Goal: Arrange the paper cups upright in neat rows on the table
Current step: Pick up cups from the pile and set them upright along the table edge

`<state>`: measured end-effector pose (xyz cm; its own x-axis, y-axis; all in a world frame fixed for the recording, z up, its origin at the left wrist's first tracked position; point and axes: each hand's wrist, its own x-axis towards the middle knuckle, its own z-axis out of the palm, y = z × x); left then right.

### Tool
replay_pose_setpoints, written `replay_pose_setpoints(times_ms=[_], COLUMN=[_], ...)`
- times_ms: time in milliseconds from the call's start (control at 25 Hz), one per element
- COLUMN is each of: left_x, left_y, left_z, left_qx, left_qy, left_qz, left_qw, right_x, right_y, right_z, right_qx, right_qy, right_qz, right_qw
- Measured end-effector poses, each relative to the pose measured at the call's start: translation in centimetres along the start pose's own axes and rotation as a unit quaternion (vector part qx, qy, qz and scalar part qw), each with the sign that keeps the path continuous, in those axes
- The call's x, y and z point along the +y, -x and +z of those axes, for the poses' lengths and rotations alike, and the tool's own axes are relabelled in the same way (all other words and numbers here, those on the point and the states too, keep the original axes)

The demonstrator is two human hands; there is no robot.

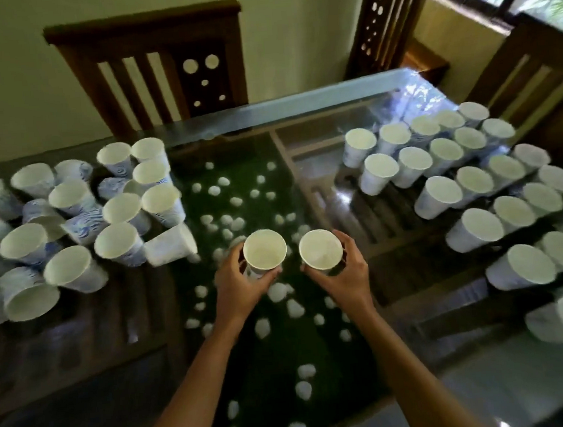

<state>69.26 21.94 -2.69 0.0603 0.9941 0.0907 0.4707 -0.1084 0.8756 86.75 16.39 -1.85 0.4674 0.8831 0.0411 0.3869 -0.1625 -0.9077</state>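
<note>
A glass-topped table [298, 105] filled most of the view, with a green strip showing beneath the glass down its middle. A wooden chair [147, 72] stood at the far edge, against a pale wall. On the right side of the table, the sorted cups [473, 181] stood upright in rows, mouths up and set close together. On the left side lay the loose cups [72, 223], a jumbled cluster of white cups with blue patterns: some upright, some tipped on their sides, several touching.

Both bare forearms reached in from the near edge to the table's centre. The left hand [242, 283] curled its fingers and thumb round the wall of the left cup [264, 253]. The right hand [342, 276] gripped the right cup [320, 249] in the same way. The two cups were upright, mouths up, just beside each other between the two groups. Whether they rested on the glass or were held above it could not be told.

Small white lumps [276, 291] lay scattered along the green strip.
</note>
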Motion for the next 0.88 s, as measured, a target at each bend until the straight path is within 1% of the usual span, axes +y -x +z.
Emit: replay_pose_setpoints(times_ms=[160,280,440,520,760,880], left_x=[3.7,6.3,8.4,9.1,10.2,10.8], left_y=[-2.8,-5.0,-7.2,-7.8,-7.9,-7.0], left_z=[6.3,11.3,17.4,19.8,24.2,25.0], left_qx=[-0.053,-0.086,-0.150,-0.179,-0.264,-0.280], left_qy=[0.022,0.039,0.041,0.046,0.034,0.038], left_qz=[0.015,0.018,0.036,0.035,0.052,0.049], left_qw=[0.998,0.995,0.987,0.982,0.962,0.958], right_x=[2.6,4.2,7.2,8.2,10.3,10.7], right_y=[-2.9,-5.4,-7.4,-7.3,-5.4,-4.3], right_z=[-4.6,-7.6,-10.5,-11.5,-13.3,-13.8], right_qx=[0.054,0.100,0.172,0.196,0.252,0.270], right_qy=[-0.005,-0.026,-0.009,-0.013,-0.008,-0.006], right_qz=[0.034,0.036,0.044,0.047,0.067,0.080], right_qw=[0.998,0.994,0.984,0.979,0.965,0.960])
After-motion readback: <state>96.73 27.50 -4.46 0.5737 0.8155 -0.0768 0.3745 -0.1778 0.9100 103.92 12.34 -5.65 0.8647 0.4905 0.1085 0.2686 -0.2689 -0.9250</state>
